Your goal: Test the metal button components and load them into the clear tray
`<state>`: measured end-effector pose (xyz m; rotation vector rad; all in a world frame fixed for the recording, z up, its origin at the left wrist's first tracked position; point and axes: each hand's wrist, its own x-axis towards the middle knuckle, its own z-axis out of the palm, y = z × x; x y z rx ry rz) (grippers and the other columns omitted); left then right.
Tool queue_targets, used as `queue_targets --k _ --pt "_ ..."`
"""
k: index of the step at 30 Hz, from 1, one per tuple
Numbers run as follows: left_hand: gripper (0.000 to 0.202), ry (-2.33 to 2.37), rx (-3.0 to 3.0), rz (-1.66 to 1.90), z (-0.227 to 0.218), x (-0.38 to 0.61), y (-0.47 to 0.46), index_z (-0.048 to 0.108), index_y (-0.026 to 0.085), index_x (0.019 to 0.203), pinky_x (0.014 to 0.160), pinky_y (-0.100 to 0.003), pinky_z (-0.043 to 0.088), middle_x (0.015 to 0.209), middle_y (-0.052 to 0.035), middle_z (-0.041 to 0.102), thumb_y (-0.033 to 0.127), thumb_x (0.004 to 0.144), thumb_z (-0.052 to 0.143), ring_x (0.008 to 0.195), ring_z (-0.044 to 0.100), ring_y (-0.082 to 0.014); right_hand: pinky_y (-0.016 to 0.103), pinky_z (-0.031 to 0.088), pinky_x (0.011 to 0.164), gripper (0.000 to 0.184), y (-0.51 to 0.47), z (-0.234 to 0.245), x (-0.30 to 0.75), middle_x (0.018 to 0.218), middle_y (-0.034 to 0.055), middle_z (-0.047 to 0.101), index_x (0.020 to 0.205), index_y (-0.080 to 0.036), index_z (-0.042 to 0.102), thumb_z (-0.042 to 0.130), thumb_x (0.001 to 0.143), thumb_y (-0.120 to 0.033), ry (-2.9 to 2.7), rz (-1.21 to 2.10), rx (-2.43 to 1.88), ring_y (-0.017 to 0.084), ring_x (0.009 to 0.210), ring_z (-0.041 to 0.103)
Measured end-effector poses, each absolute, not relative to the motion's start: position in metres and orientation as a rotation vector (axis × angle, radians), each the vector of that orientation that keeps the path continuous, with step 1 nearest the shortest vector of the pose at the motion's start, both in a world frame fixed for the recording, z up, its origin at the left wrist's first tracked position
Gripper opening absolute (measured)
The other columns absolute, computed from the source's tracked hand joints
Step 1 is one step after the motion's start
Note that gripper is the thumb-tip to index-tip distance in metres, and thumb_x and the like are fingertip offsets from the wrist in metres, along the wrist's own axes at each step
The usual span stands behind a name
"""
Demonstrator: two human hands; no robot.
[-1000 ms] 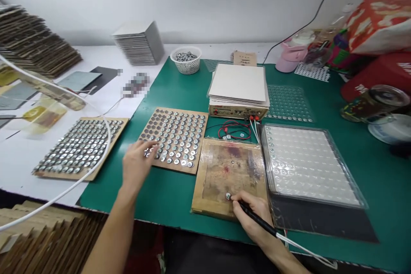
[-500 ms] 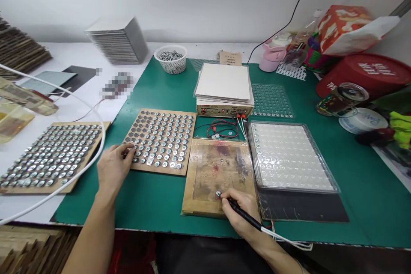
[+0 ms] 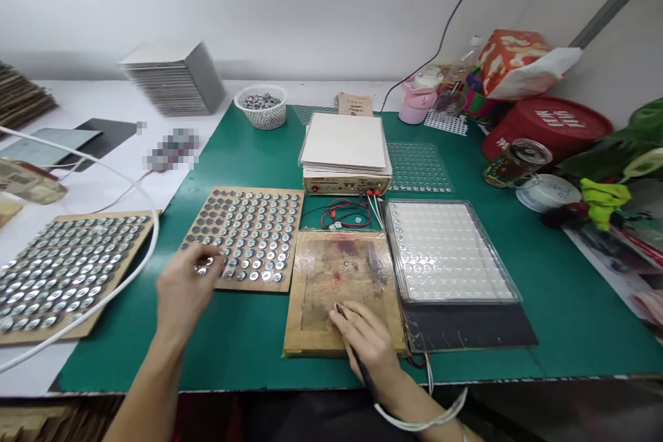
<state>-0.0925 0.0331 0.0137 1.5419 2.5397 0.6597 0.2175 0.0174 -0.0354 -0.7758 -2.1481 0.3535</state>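
My left hand [image 3: 184, 290] hovers at the near left corner of a wooden board [image 3: 290, 221] set with rows of round metal discs [image 3: 248, 248], its fingertips among the discs. Blur hides whether it holds one. My right hand [image 3: 362, 338] grips a black pen-like probe [image 3: 357, 359] with a white cable, its tip resting on a stained wooden work board [image 3: 342, 290]. No disc shows at the tip.
A second disc-covered board [image 3: 67, 276] lies left, beyond a white cable loop [image 3: 148, 269]. On the green mat [image 3: 570, 304] stand a clear tray [image 3: 445, 252], a bench power unit [image 3: 347, 184] with red leads [image 3: 344, 214], and a basket of metal pieces [image 3: 260, 107].
The view has shifted, moving everything left in the picture. The disc at the probe tip is no longer visible, and the probe now leans differently. My left hand has drawn slightly back.
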Motion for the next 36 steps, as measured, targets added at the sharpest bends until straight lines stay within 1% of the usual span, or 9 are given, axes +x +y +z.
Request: queue_targets --k 5,8,11,17,20,22,24,28,36 --pt "0.015 1.749 1.927 0.892 -0.007 0.01 0.007 0.061 0.022 0.084 0.068 -0.025 0.048 0.08 -0.0009 0.066 0.031 0.09 0.051 0.075 0.061 -0.016 0.03 0.055 0.073 0.033 0.026 -0.021 0.221 0.092 0.0111 0.066 0.103 -0.016 0.063 0.038 0.087 -0.001 -2.182 0.401 -0.905 0.021 0.085 0.063" --pt "0.017 1.594 2.025 0.83 -0.019 0.045 0.002 0.059 0.02 0.079 0.063 -0.025 0.046 0.075 -0.0015 0.062 0.026 0.092 0.051 0.072 0.057 -0.0164 0.029 0.052 0.074 0.024 0.057 0.0 0.248 0.091 0.0077 0.063 0.1 -0.019 0.062 0.044 0.089 -0.007 -1.994 0.343 -1.151 0.019 0.085 0.063" --pt "0.017 1.596 2.09 0.807 -0.026 0.053 0.002 0.06 0.019 0.081 0.061 -0.027 0.044 0.074 -0.0024 0.06 0.029 0.092 0.053 0.072 0.053 -0.0175 0.032 0.05 0.072 0.018 0.094 0.01 0.278 0.089 0.0067 0.064 0.101 -0.019 0.06 0.045 0.091 -0.015 -1.945 0.292 -1.369 0.021 0.081 0.063" --pt "0.013 1.569 2.086 0.79 -0.026 0.05 0.0 0.062 0.021 0.097 0.064 -0.027 0.044 0.081 -0.0028 0.061 0.03 0.092 0.054 0.076 0.052 -0.0176 0.038 0.05 0.079 0.018 0.099 0.009 0.285 0.092 0.0094 0.07 0.101 -0.018 0.064 0.049 0.092 -0.024 -1.984 0.254 -1.351 0.026 0.089 0.065" --pt "0.012 1.608 2.085 0.811 -0.025 0.052 0.001 0.063 0.021 0.092 0.063 -0.027 0.043 0.079 -0.0025 0.06 0.03 0.091 0.055 0.075 0.051 -0.0174 0.03 0.052 0.075 0.02 0.071 0.011 0.265 0.093 0.0054 0.072 0.108 -0.02 0.062 0.053 0.091 -0.024 -1.819 0.601 -1.315 0.02 0.086 0.068" --pt "0.013 1.643 2.092 0.815 -0.025 0.054 0.002 0.063 0.02 0.087 0.063 -0.028 0.043 0.077 -0.0024 0.059 0.03 0.09 0.057 0.074 0.05 -0.0175 0.024 0.052 0.064 0.015 0.052 0.008 0.25 0.083 0.0019 0.072 0.099 -0.021 0.065 0.055 0.088 -0.023 -1.842 0.964 -1.243 0.017 0.073 0.069" --pt "0.012 1.653 2.102 0.812 -0.025 0.055 0.003 0.063 0.019 0.085 0.063 -0.028 0.043 0.076 -0.0023 0.059 0.029 0.089 0.058 0.073 0.049 -0.0175 0.022 0.048 0.054 0.013 0.039 0.0 0.238 0.071 0.0 0.069 0.084 -0.02 0.068 0.055 0.084 -0.021 -1.895 1.168 -1.204 0.015 0.061 0.066" --pt "0.01 1.625 2.105 0.806 -0.026 0.055 0.004 0.067 0.022 0.092 0.063 -0.029 0.043 0.075 -0.0015 0.058 0.028 0.088 0.06 0.074 0.05 -0.0174 0.021 0.043 0.049 0.015 0.032 -0.015 0.229 0.061 -0.0008 0.065 0.076 -0.018 0.069 0.054 0.079 -0.02 -1.898 1.202 -1.263 0.013 0.052 0.06" --pt "0.013 1.653 2.051 0.757 -0.026 0.056 0.004 0.071 0.026 0.095 0.064 -0.029 0.043 0.076 -0.0016 0.059 0.03 0.088 0.061 0.074 0.051 -0.017 0.021 0.042 0.052 0.017 0.039 -0.008 0.23 0.061 0.0 0.064 0.072 -0.017 0.066 0.051 0.079 -0.021 -1.964 1.241 -1.289 0.014 0.054 0.06"
